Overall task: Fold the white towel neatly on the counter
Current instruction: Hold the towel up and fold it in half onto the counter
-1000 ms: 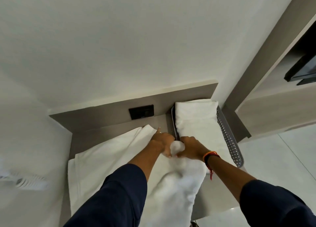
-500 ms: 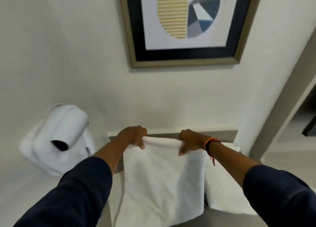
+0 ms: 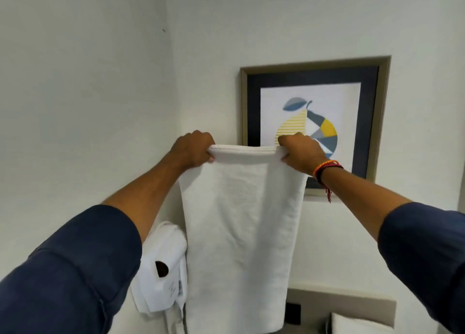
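The white towel (image 3: 241,228) hangs straight down in the air in front of me, several layers thick along its top edge. My left hand (image 3: 193,148) grips the top left corner and my right hand (image 3: 300,152) grips the top right corner, both raised to about the height of the picture. The towel's lower end reaches the bottom of the view and hides most of the counter behind it.
A framed picture of a pear (image 3: 314,117) hangs on the wall behind my right hand. A white wall-mounted hair dryer (image 3: 161,270) sits low left of the towel. At bottom right are the counter's grey back panel (image 3: 352,303) with a black socket (image 3: 293,313), and another folded white towel (image 3: 352,325).
Both hands have lifted the towel from the counter up high, pulling its top edge taut. My view has tilted upward, so the counter has dropped to the bottom edge.
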